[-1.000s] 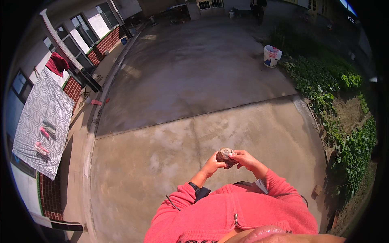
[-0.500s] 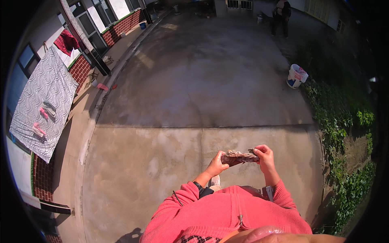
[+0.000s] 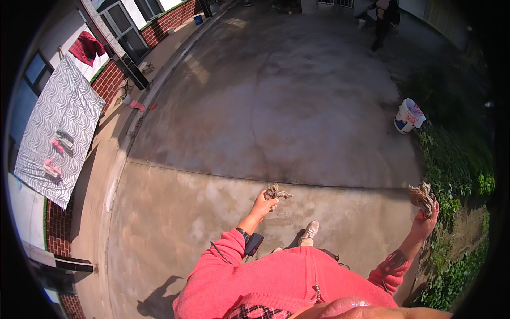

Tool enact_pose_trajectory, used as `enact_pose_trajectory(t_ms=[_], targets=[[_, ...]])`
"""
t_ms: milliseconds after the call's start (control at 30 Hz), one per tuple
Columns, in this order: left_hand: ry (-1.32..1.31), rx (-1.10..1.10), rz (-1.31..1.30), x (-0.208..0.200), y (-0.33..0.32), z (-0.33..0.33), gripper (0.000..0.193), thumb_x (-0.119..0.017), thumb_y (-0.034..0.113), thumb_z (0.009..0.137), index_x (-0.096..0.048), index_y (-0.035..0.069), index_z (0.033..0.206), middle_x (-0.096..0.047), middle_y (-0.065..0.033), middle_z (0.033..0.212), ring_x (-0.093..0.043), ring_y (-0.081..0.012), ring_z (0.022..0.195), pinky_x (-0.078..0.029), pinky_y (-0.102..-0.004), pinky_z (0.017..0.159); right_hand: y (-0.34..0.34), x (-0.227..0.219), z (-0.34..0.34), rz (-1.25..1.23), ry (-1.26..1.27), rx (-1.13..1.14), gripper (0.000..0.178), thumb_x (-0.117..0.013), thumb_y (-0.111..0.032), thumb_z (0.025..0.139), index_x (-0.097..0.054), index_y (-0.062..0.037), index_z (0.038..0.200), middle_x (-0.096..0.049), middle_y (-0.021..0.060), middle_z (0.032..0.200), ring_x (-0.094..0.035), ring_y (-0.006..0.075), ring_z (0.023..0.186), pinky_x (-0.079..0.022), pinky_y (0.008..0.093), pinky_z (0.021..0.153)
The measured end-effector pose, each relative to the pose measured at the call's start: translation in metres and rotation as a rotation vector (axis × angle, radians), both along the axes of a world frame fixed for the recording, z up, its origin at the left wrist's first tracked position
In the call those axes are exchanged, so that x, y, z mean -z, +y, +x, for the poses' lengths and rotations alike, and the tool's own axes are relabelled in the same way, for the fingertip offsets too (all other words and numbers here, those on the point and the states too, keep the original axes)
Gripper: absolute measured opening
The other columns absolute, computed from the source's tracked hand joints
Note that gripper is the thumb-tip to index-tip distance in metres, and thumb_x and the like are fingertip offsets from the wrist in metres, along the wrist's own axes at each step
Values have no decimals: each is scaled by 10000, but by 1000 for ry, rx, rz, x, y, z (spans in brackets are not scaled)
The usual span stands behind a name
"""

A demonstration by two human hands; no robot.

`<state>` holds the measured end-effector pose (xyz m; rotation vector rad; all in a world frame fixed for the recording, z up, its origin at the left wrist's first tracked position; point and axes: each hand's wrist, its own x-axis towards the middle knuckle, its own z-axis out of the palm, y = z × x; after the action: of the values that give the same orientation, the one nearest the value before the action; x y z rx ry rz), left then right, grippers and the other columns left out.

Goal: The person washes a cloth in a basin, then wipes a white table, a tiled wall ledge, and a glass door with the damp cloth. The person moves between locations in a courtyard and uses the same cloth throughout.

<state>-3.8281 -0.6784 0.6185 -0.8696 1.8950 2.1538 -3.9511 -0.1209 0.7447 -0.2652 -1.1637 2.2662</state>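
My left hand (image 3: 261, 205), out in front of my body, is closed around a crumpled brown-grey piece (image 3: 276, 192). A narrow strip of it sticks out to the right. Far over to the right, my raised right hand (image 3: 427, 219) grips a second crumpled brown-grey piece (image 3: 422, 198), wider and with ragged folds. Both look rough and layered; whether they are bark, husk or stiff cloth I cannot tell. The hands are well apart, and nothing joins the two pieces.
A white bucket (image 3: 409, 116) stands beside green plants (image 3: 443, 154) along the right edge. A patterned sheet (image 3: 58, 133) hangs at the left by a brick-based house. One person (image 3: 383, 24) is at the far right. Concrete paving (image 3: 212, 212) lies below me.
The hands were together, both on one long brown-grey bundle. They have come apart, each with a piece, the right hand swinging far to the right. A shoe has stepped forward.
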Motion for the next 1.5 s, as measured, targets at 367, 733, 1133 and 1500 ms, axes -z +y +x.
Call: enact_pose_trajectory(t_ms=[367,733,1133,1500], targets=[[10,85,-1074,19,2,-201,393,-678,132,828,-577,47,1198,-647,-50,1041,-618,-165,949,-504,-304,813,-116,74,-245,718,-321,-528,122,-617,-51,892,-646,-14,1004,-647,17,840,-575,72,734,-482,234,641],[439,443,364,-84,26,-395,553,-548,-35,845,-454,43,1385,-582,-41,1235,-555,-130,1139,-463,-294,968,-329,31,-351,684,-457,-1553,490,-775,-124,829,-573,30,1249,-698,87,866,-654,103,776,-539,277,623],[270,556,34,-65,-53,-609,351,-588,55,870,-623,33,1218,-643,24,983,-554,-52,823,-459,-224,751,-266,-20,-572,651,-244,-775,57,-680,-18,827,-649,-20,876,-655,-10,809,-576,58,715,-489,220,658],[133,677,-197,-30,15,-814,319,-526,260,985,-724,9,982,-706,-77,921,-647,-157,840,-516,-306,776,-143,19,-749,-34,-94,-739,95,-680,-67,883,-611,-36,940,-681,78,924,-651,132,751,-541,277,645]])
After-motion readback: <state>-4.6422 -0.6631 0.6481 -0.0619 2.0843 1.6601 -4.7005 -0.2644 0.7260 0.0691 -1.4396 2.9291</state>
